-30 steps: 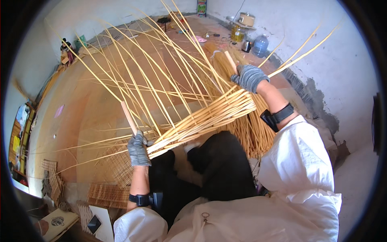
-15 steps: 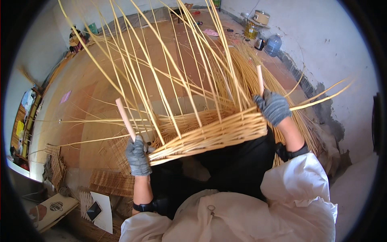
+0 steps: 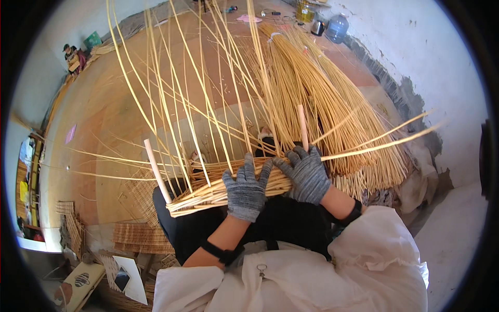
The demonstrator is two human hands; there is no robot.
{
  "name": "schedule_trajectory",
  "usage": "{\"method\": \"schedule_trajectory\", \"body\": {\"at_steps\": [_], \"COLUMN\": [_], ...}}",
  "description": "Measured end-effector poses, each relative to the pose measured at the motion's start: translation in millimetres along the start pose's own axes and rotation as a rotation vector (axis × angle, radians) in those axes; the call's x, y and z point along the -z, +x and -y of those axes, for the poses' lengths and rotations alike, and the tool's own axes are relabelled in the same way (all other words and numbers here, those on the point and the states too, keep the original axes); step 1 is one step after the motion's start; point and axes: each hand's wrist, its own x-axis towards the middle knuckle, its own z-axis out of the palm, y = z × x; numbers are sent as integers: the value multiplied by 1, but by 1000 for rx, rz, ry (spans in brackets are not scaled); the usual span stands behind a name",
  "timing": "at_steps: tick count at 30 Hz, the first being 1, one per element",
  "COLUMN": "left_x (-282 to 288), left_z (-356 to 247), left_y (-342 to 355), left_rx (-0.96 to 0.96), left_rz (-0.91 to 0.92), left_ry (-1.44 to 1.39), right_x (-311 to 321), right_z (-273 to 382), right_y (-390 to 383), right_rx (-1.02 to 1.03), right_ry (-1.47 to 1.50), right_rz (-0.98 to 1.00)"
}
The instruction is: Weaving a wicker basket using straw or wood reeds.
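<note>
A partly woven wicker basket [image 3: 196, 203] lies across my lap, its long thin stakes standing up and leaning away from me. Two thicker pale wooden rods [image 3: 157, 171] rise at its left and right ends. My left hand [image 3: 247, 193], in a grey knit glove, rests on the near woven wall around the middle, fingers stretched and apart. Further right, my gloved right hand [image 3: 307, 179] lies over the same wall beside the right rod, thumb and fingers spread across the top rows. Loose rod ends [image 3: 384, 143] stick out past the right side.
A large bundle of peeled willow rods [image 3: 332, 99] lies on the floor ahead to the right. Woven panels [image 3: 140, 237] and a phone [image 3: 122, 279] on a white board lie at lower left. A kettle [image 3: 317, 27] and blue water bottle [image 3: 337, 28] stand by the wall. Another person [image 3: 74, 58] sits far left.
The basket has come down and nearer onto my lap. Both hands have left the basket's ends; the left has moved right to the middle, the right slightly left, onto the near wall.
</note>
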Motion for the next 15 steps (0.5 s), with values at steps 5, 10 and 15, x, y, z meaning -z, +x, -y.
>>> {"method": "schedule_trajectory", "body": {"at_steps": [5,10,15], "left_x": [-26,-4,-16], "left_z": [1,-4,-31], "left_y": [2,-3,13], "left_rx": [63,89,-23], "left_rz": [-41,-79,-291], "left_ry": [218,198,226], "right_x": [-30,-47,-98], "right_z": [-4,6,-33], "right_y": [-2,-29,-105], "right_rx": [10,31,-145], "right_ry": [201,299,576], "right_rz": [-80,-469,-785]}}
